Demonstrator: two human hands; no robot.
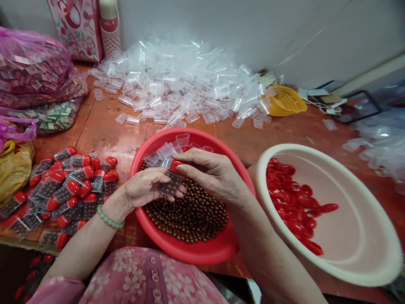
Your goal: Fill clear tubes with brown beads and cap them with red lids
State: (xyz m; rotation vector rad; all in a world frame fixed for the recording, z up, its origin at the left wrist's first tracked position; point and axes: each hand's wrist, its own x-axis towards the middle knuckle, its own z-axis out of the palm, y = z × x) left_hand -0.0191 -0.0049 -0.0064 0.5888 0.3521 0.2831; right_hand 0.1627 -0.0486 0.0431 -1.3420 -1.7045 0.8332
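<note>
My left hand (150, 185) holds a small clear plastic box (171, 183) filled with dark brown balls, its fingers around the lower part. Thumb and fingers of my right hand (210, 171) pinch the red cap (177, 166) at the top of that box. Both hands are over a red basin (190, 253). Inside it lie many shiny brown balls (190, 215), with several clear empty boxes (167, 150) at the far side. To the right, a white basin (357, 270) contains loose red caps (291, 194).
Capped, filled boxes (69, 185) are piled at the left. A large heap of clear empty boxes (190, 84) lies at the back, beside a yellow basket (286, 101). Purple bags (34, 67), a gift bag (77, 29) and a flask (109, 31) stand at the back left.
</note>
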